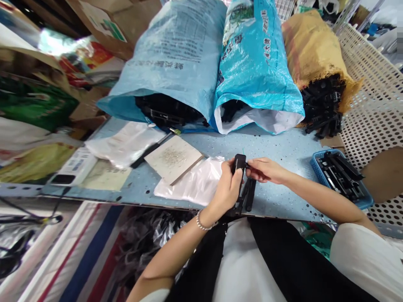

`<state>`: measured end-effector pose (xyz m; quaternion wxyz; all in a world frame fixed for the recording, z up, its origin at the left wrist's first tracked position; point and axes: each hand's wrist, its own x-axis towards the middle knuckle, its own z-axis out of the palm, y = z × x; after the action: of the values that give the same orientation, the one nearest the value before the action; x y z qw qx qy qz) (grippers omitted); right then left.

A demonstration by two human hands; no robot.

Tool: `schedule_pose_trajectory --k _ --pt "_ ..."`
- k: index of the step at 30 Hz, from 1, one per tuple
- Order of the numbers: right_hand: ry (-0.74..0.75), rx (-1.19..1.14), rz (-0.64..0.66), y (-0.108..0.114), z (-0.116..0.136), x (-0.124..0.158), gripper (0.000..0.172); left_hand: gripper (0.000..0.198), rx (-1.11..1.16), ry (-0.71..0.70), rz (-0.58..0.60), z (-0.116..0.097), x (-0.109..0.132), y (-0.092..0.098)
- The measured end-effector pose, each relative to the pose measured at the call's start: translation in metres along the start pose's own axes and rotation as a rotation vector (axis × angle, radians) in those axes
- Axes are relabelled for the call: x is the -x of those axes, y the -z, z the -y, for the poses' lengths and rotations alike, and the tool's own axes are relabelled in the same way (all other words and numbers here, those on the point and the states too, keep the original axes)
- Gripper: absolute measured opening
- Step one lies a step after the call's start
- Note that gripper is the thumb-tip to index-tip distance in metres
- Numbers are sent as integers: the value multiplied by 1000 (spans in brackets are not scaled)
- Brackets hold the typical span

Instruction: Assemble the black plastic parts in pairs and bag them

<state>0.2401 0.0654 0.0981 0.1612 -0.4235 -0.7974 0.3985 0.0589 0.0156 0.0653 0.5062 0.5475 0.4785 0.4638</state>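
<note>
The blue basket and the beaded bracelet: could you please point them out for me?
Blue basket [330,184], head view, front rim.
Beaded bracelet [201,224], head view, middle of the band.

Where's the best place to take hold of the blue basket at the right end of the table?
Grip the rim of the blue plastic basket on its near side, from above: that raised wall faces the right hand, and the black plastic parts heaped inside fill its middle.

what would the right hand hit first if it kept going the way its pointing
The black plastic part held in the left hand. The right hand aims its fingers straight at it, seemingly already touching, though depth is unclear.
</note>
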Motion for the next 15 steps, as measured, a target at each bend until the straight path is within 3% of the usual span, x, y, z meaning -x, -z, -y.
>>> schedule_pose_trajectory --k 4,6,8,12,15 --pt "183 401 -104 14 3 0 47 40 167 236 76 -8 -6 7" --pt "255 523 -92 15 2 -2 44 40 195 286 90 -11 -7 6" --pt "203 453 -80 12 0 -5 46 40 211 275 65 -10 -8 2" --pt "-87 71 -6 -3 -2 -4 54 42 227 229 -52 -3 -15 1" --pt "-46 146 70 -22 2 7 45 43 246 263 -109 0 -24 8"
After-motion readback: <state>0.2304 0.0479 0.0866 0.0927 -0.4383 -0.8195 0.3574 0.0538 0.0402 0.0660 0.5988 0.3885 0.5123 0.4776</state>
